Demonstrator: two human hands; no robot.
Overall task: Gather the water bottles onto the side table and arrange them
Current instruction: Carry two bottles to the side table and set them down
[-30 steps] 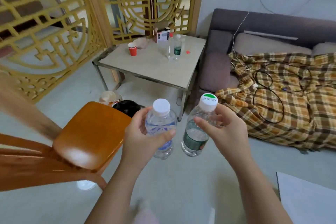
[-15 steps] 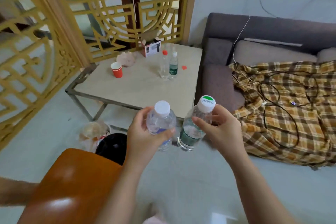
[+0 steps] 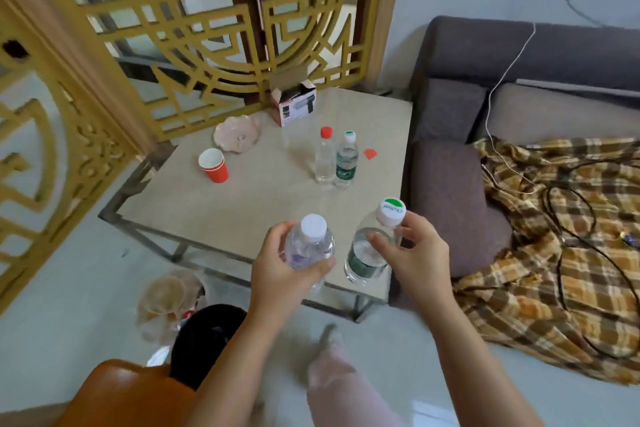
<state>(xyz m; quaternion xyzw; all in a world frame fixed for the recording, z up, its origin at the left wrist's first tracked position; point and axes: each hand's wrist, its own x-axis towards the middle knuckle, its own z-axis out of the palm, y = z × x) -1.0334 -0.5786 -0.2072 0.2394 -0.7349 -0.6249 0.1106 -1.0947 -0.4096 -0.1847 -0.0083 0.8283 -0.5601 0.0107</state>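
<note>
Above the near edge of the worktop (image 3: 242, 204), the left grip (image 3: 284, 270) wraps a white-capped bottle (image 3: 310, 246) and the right grip (image 3: 415, 253) pinches a green-labelled bottle (image 3: 367, 253) at its neck. Farther back stand a red-capped bottle (image 3: 325, 158) and a green-capped bottle (image 3: 346, 163), touching, with a red paper cup (image 3: 214, 166) to their left.

You get soft, even daylight, brightest through the lattice screen (image 3: 221, 28) at upper left. Shadows stay faint. A pale glare patch sits on the floor (image 3: 433, 409) at lower right. Straight lines bow toward the frame edges. The bottom centre and left edge are smeared with blur.
</note>
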